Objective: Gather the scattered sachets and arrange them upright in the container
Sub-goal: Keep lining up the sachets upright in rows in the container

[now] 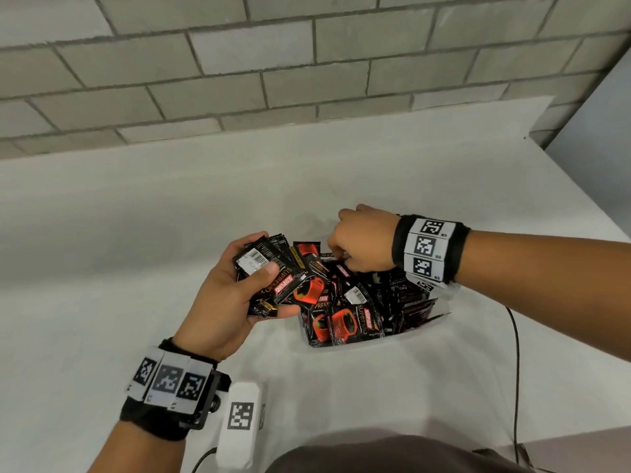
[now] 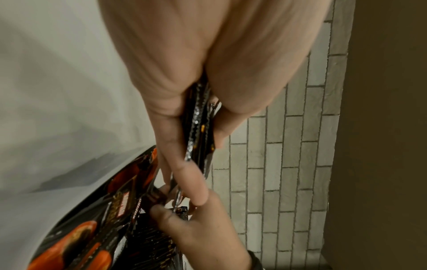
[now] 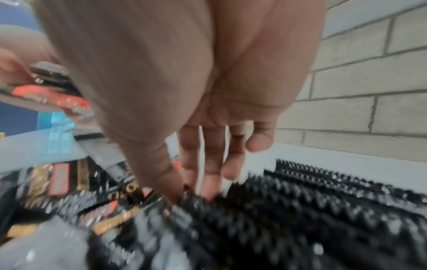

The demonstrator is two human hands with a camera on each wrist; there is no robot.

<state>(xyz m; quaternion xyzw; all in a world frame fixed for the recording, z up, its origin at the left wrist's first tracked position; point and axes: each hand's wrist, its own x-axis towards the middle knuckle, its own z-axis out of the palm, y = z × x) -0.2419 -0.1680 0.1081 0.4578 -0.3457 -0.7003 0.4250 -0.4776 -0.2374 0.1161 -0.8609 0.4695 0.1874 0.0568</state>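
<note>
My left hand [image 1: 259, 269] grips a fanned stack of black and red coffee sachets [image 1: 273, 278], thumb on top, just left of the white container [image 1: 435, 320]. The left wrist view shows that stack [image 2: 198, 127] edge-on between my left hand's [image 2: 191, 149] fingers. My right hand [image 1: 341, 257] reaches down into the container's far side. In the right wrist view its thumb and fingers [image 3: 191, 190] pinch the serrated top of a sachet [image 3: 191, 201]. Upright sachets [image 1: 409, 295] fill the container's right side. Loose ones [image 1: 345, 322] lie tilted at its front left.
A white device with a square marker [image 1: 240, 425] lies near the table's front edge. A black cable [image 1: 515, 370] runs down the right side. A grey brick wall [image 1: 307, 63] stands behind the white table [image 1: 136, 233], whose right edge lies close to the container.
</note>
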